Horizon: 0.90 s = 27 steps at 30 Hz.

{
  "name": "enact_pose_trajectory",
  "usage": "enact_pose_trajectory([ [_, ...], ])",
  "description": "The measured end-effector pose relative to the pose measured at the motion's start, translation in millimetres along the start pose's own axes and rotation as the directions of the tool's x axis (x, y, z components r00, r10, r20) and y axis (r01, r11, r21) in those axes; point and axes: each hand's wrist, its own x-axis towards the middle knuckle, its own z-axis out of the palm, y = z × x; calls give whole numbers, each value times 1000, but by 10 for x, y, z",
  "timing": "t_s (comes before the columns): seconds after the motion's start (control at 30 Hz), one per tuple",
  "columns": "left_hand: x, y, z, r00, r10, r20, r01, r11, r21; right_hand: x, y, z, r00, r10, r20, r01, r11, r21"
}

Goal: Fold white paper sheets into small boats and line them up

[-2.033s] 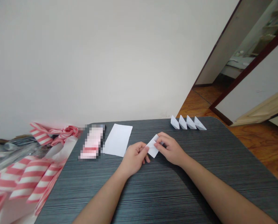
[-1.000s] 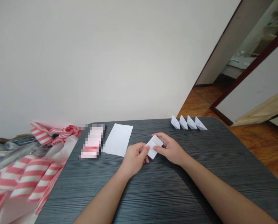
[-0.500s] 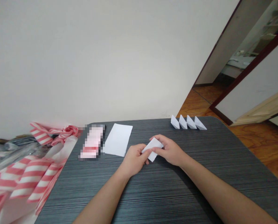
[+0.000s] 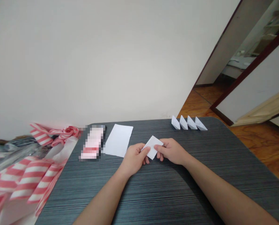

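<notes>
A small folded white paper (image 4: 153, 144), diamond-shaped, is held between both hands over the middle of the table. My left hand (image 4: 134, 157) pinches its left corner, thumb on top and fingers beneath. On the opposite corner, my right hand (image 4: 171, 150) grips it the same way. Behind my left hand lies a stack of white paper sheets (image 4: 119, 140). Several folded paper boats (image 4: 183, 122) stand in a row at the far right part of the table.
The dark wood-grain table (image 4: 149, 193) meets a white wall (image 4: 106, 62). A blurred-out phone-like rectangle (image 4: 92, 142) lies at the table's left. Red-and-white striped cloth (image 4: 31, 175) is heaped beyond the left edge. To the right are wooden flooring (image 4: 252, 137) and a doorway.
The folded paper has turned slightly and now shows more of its face. My right fingers have shifted from its far edge to the right corner. The other things have stayed put.
</notes>
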Motion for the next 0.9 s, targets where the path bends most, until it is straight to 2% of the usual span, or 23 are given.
enact_pose_trajectory([
  [0.2,6,-4,-6,997,-22,-67,18,998,-55,5,14,-40,999,-1,-46,1,1000,-4],
  [0.5,11,-9,-11,999,-20,-36,16,994,-106,-9,10,-38,999,14,-38,-14,1000,22],
  [0.77,-33,25,-26,997,-11,-79,9,1000,-27,-11,18,-30,999,17,-34,-15,997,71],
  [0.9,-26,20,-27,997,9,-75,-10,1000,-7,-21,-2,-40,1000,-1,-3,1,999,44],
])
